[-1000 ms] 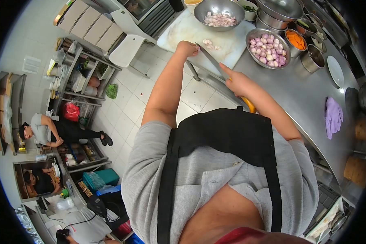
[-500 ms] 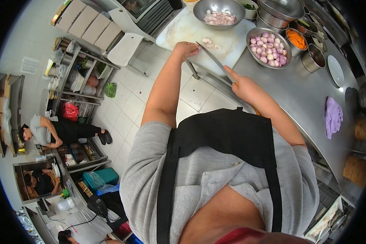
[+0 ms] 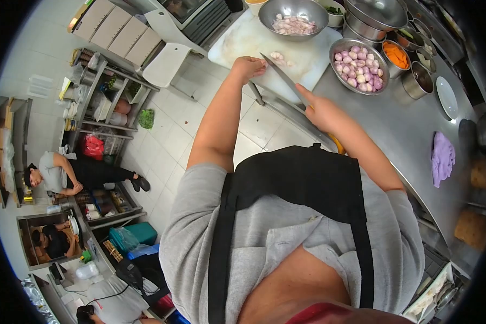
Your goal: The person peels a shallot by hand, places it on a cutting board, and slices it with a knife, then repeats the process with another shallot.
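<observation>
My right hand is wrapped round the handle of a kitchen knife, its blade slanting up and left over the cutting board. At the board's near edge, the fingers of my left hand are pinched on a pale pinkish piece that looks like a shallot, close to the knife tip; my fingers partly hide it. Small cut pieces of shallot lie on the white cutting board just beyond the blade. Behind them a steel bowl holds chopped shallots.
A steel bowl of peeled shallots stands right of the board, beside a container of orange pieces. A white plate and purple cloth lie on the steel counter. Across the floor, a person stands by shelves.
Both hands stay near the board's edge; the knife tip and my right hand have shifted very slightly. The whole view has moved a little.
</observation>
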`<state>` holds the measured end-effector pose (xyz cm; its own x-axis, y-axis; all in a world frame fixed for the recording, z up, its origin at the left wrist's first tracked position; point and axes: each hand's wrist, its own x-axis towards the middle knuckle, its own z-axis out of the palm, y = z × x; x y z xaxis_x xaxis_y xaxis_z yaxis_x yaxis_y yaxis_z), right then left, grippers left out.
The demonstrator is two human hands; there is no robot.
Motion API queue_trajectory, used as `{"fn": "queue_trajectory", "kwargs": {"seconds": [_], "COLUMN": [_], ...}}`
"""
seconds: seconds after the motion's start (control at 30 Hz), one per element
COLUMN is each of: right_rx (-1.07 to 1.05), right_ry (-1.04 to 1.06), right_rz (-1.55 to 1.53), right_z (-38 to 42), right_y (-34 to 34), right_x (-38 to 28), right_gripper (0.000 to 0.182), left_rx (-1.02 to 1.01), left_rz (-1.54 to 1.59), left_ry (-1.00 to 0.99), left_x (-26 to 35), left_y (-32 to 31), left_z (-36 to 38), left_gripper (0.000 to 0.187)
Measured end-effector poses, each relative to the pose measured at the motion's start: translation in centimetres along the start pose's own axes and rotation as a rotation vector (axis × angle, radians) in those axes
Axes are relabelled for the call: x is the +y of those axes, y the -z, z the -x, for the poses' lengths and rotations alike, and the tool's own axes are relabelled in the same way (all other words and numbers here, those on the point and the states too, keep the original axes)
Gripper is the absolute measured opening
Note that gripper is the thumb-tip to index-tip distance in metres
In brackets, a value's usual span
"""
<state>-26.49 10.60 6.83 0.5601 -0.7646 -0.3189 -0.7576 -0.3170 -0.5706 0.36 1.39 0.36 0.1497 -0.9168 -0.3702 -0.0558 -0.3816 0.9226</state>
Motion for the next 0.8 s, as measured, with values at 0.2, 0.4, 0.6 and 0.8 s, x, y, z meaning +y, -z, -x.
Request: {"fn": "queue_trajectory", "kwargs": {"seconds": [0.2,0.4,0.6,0.8], "right_rx": [0.031,0.056,0.039,-0.011], "right_ry": [0.020,0.047,0.019,-0.032], "right_rz": [-0.043,0.007,-0.003,-0.083], "right_z": [1.6,-1.8,-1.6,1.6], "right_y": [0.1,-0.8,-0.4,0.2], "right_x": [-0.3,-0.3,-0.7,0.1], "right_gripper": [0.066,0.067,0.068,0.067], "left_rx": [0.006,0.015,0.013,0.003], "left_rz": [-0.003,-0.008,-0.009,-0.025], "left_ry": [-0.015,0.011,-0.005,-0.015], "left_x": [-0.8,-0.3,-0.8,-0.8], "left_y": [0.3,0.2,0.3,0.4], "left_z": [-1.1,-0.6,-1.1,-1.2], "left_gripper": [0.023,0.022,0.022,0.023]}}
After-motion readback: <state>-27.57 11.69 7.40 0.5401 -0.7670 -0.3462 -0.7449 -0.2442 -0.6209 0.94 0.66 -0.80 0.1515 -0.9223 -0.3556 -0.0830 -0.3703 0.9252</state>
